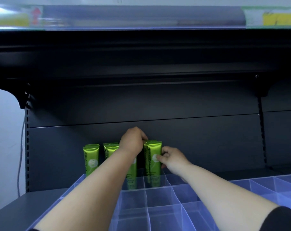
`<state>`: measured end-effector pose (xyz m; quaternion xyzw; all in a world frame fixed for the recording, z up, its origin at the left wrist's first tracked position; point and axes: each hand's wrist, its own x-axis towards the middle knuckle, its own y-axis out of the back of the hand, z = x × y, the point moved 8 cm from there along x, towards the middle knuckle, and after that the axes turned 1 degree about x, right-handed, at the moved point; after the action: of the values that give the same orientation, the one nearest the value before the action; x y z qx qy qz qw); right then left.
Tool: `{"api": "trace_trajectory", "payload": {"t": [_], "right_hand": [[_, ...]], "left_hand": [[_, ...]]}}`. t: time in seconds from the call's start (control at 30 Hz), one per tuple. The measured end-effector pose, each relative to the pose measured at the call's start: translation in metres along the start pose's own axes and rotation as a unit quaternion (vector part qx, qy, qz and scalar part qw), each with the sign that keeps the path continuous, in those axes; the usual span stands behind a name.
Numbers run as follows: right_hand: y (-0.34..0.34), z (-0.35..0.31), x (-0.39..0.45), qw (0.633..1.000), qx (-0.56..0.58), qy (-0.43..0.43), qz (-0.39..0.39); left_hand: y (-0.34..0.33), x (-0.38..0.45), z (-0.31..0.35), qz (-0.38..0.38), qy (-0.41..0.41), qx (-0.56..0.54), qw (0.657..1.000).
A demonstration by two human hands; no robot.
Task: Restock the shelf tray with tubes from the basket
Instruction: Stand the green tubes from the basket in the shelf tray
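Observation:
Green tubes stand upright in the back row of a clear divided shelf tray (159,199). One group of tubes (91,160) is at the left, another (111,151) beside it, partly hidden by my left forearm. My left hand (133,140) reaches over and pinches the top edge of the right-hand group of tubes (153,164). My right hand (172,160) grips the front tube of that group at its right side, thumb on the label. The basket is out of view.
The tray sits on a dark shelf (29,205) with a dark back panel (191,139). Several front compartments hold nothing. A second divided tray (274,184) lies to the right. The upper shelf edge (141,17) with price labels hangs overhead.

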<state>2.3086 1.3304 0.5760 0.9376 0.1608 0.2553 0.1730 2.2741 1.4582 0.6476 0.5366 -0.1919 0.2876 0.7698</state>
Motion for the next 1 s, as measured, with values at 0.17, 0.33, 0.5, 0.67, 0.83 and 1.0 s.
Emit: {"api": "trace_trajectory", "payload": {"t": [0.17,0.33,0.5,0.67,0.83,1.0], "right_hand": [[-0.003,-0.001,0.002,1.000,-0.003,0.003,0.000],[-0.002,-0.003,0.004,1.000,-0.017,0.017,0.017],[0.003,-0.005,0.004,0.999,0.007,0.020,0.027],[0.002,-0.005,0.004,1.000,0.010,0.020,0.018],[-0.006,-0.001,0.006,1.000,-0.001,0.002,-0.008],[-0.010,-0.002,0.006,1.000,-0.024,0.010,-0.015]], "left_hand": [[-0.001,0.001,-0.001,-0.004,0.003,0.003,1.000],[0.000,0.002,-0.001,-0.015,0.007,0.025,1.000],[-0.001,0.002,-0.001,-0.024,0.014,0.041,0.999],[-0.003,0.002,0.000,-0.033,0.018,0.062,0.997],[0.000,-0.002,0.000,-0.015,0.013,0.098,0.995],[0.000,-0.002,0.003,-0.021,0.004,0.100,0.995]]}}
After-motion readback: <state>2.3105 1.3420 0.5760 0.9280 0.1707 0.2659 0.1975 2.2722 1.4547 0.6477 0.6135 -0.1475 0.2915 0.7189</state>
